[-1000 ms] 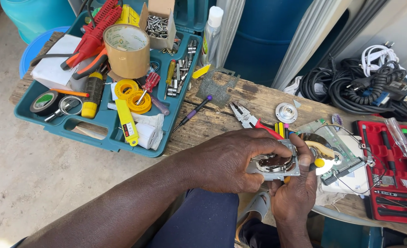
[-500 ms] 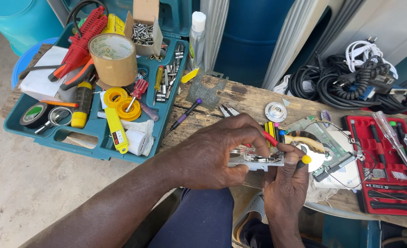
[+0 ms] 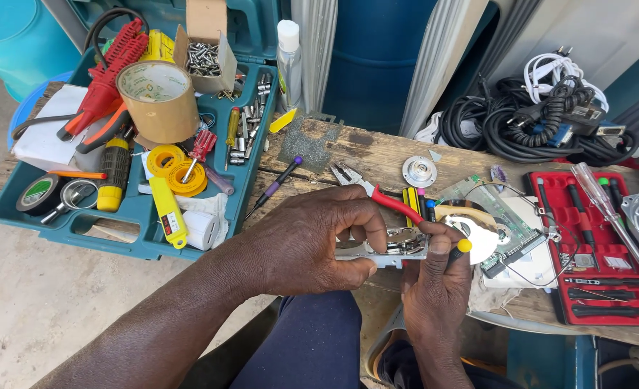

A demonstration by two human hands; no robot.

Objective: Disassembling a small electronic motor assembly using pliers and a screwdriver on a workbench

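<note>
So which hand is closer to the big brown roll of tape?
Left. The left hand is just right of the teal tool tray, below the big brown roll of tape; the right hand is farther right.

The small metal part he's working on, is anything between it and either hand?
Nothing visible. The left hand already grips the small metal part from its left end, and the right hand touches its right end while holding a yellow-capped screwdriver. The red-handled pliers lie behind on the wooden bench, apart.
</note>
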